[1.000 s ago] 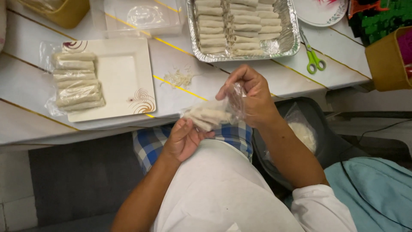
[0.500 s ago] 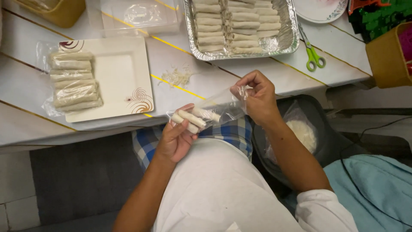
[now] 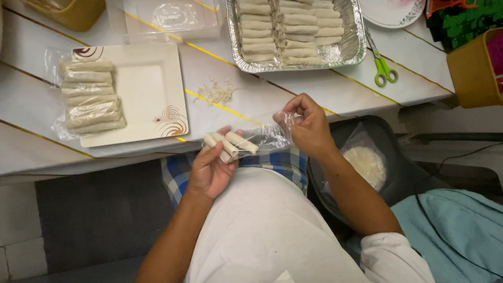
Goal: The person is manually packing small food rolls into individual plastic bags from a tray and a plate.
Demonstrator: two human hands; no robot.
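Left hand [image 3: 210,170] gripping pale rolls [image 3: 230,145] inside clear plastic bag [image 3: 264,139], right hand [image 3: 308,126] pinching bag's open end above white surface [image 3: 246,97]

left hand [image 3: 211,170]: cupped, palm up | right hand [image 3: 306,126]: fingers pinched

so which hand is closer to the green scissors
Right. The right hand is at the table edge below-left of the green scissors; the left hand is lower and much further left.

Bare forearms, a white short-sleeved shirt [image 3: 272,230], blue-and-white checked cloth [image 3: 283,162] beneath it.
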